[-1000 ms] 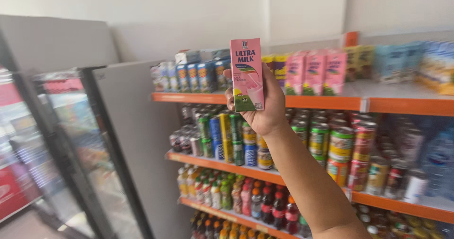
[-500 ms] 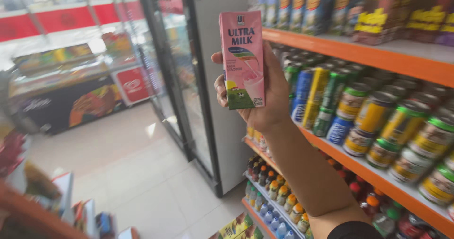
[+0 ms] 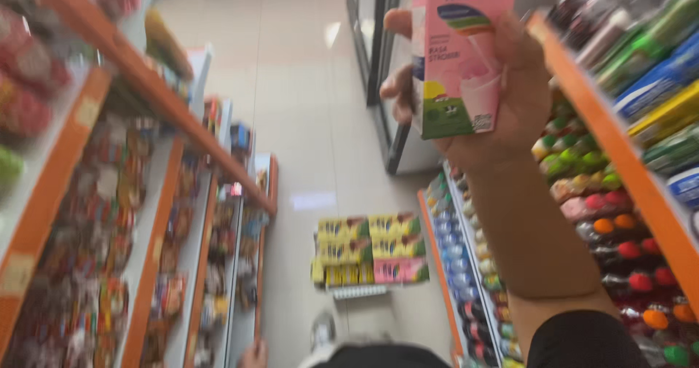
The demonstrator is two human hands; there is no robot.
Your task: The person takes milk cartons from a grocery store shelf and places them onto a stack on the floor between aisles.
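- Shop aisle with a pale tiled floor (image 3: 306, 84) running between two rows of orange-edged shelving, seen from above at a tilt.
- Left-side orange shelf racks (image 3: 145, 84) carry blurred packets and bags in reds and mixed colours; details cannot be told.
- Right-side orange shelf edge (image 3: 619, 157) crosses the frame diagonally, with cans above it and rows of small bottles with coloured caps (image 3: 619, 244) below.
- Right hand (image 3: 510, 99) is raised near the top of the view, arm bare up to a dark sleeve (image 3: 590, 339) at the lower edge.
- Its fingers (image 3: 397, 88) wrap round a pink rectangular milk carton with a green base (image 3: 459, 55), thumb side behind, holding it upright; the carton's top is cut off by the frame.
- A glass-doored cooler (image 3: 378, 40) stands just behind the carton.
- On the floor below sits a flat tray of yellow and pink small cartons (image 3: 368, 251).
- Left hand (image 3: 253, 355) shows only as a sliver at the bottom edge; whether its fingers are spread or closed cannot be told.
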